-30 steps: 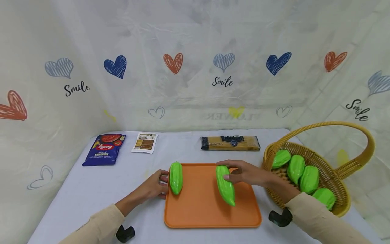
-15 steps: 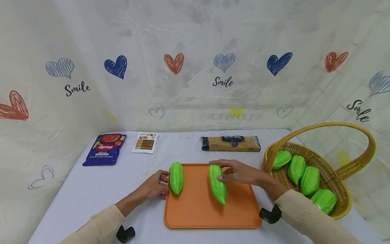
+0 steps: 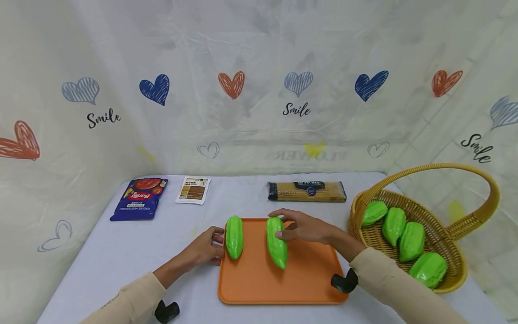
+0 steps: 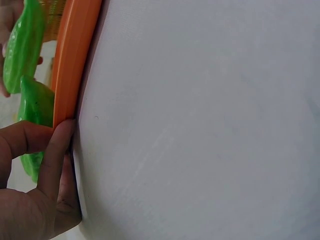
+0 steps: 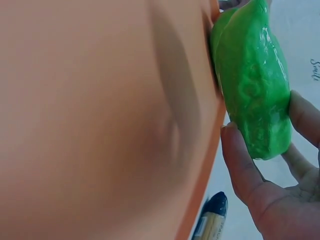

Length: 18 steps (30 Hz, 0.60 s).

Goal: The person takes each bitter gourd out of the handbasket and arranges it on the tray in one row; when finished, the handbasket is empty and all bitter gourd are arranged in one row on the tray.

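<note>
My right hand [image 3: 304,228] holds a glossy green bitter melon [image 3: 276,249] by its far end, with the pointed end toward me. In the right wrist view the fingers and thumb pinch the bumpy end of this bitter melon [image 5: 257,85], whose shadow falls on the tray. A second bitter melon [image 3: 234,237] lies lengthwise along the left side of the orange tray [image 3: 259,283]. Beside it, my left hand [image 3: 205,246] grips the tray's left edge; the left wrist view shows its fingertips at the orange rim [image 4: 75,65].
A wicker basket [image 3: 459,265] with a tall handle stands at the right, with several bitter melons [image 3: 412,240] inside. Along the back lie a blue Barilla packet [image 3: 139,198], a white-and-brown sachet [image 3: 193,190] and a spaghetti pack [image 3: 306,191]. A patterned cloth hangs behind.
My right hand has carried its bitter melon leftward over the tray, closer to the one lying at the left side. My left hand stays where it was.
</note>
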Tool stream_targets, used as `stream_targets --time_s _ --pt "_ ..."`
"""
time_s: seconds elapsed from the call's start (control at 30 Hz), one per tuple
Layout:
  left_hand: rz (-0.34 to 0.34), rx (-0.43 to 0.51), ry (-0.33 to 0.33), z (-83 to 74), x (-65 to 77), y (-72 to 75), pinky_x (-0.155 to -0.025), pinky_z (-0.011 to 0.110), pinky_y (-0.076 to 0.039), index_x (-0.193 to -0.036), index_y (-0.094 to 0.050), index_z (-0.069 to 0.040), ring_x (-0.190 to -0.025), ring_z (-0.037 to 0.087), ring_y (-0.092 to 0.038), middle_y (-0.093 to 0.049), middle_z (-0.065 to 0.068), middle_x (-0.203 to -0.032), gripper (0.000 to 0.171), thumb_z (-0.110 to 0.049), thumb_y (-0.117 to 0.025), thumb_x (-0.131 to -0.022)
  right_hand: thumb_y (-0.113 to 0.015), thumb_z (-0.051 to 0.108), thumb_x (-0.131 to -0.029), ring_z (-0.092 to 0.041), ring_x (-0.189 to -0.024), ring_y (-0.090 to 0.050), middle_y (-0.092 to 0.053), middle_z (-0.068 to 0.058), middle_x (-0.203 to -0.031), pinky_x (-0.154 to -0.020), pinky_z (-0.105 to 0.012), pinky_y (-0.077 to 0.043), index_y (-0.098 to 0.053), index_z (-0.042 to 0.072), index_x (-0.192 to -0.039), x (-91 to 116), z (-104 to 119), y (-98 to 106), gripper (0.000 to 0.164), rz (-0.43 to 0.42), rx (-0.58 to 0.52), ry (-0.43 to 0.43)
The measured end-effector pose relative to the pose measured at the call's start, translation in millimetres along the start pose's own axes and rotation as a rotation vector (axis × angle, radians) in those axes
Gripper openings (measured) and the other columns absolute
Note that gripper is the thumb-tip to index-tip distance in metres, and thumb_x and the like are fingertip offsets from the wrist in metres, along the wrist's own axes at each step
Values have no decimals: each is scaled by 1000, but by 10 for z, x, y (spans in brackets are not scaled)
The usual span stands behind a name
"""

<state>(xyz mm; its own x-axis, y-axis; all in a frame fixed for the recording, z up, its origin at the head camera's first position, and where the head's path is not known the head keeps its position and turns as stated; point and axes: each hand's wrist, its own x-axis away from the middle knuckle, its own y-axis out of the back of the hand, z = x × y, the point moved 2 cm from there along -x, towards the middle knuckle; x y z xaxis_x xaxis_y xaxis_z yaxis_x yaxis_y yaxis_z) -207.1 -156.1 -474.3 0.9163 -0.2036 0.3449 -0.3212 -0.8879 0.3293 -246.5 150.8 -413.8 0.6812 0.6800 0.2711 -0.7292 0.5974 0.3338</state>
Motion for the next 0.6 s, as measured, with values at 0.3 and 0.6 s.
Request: stream_targets --time_s 0.3,0.6 --pt "18 7 -15 20 -7 10 -68 37 -63 -143 -41 3 -91 22 -64 -54 16 -119 72 2 -70 -78 -65 30 -97 -37 -126 -55 -37 -21 -154 -96 -49 -56 -37 14 -151 -134 2 -66 63 5 11 -28" --pt "24 23 -23 42 -24 20 -68 37 -63 -142 -41 3 -94 23 -62 -53 17 -119 71 2 -69 -77 -64 30 -98 -42 -140 -41 -33 -18 -158 -104 -50 -50 -43 17 -148 -268 7 -137 56 12 58 -20"
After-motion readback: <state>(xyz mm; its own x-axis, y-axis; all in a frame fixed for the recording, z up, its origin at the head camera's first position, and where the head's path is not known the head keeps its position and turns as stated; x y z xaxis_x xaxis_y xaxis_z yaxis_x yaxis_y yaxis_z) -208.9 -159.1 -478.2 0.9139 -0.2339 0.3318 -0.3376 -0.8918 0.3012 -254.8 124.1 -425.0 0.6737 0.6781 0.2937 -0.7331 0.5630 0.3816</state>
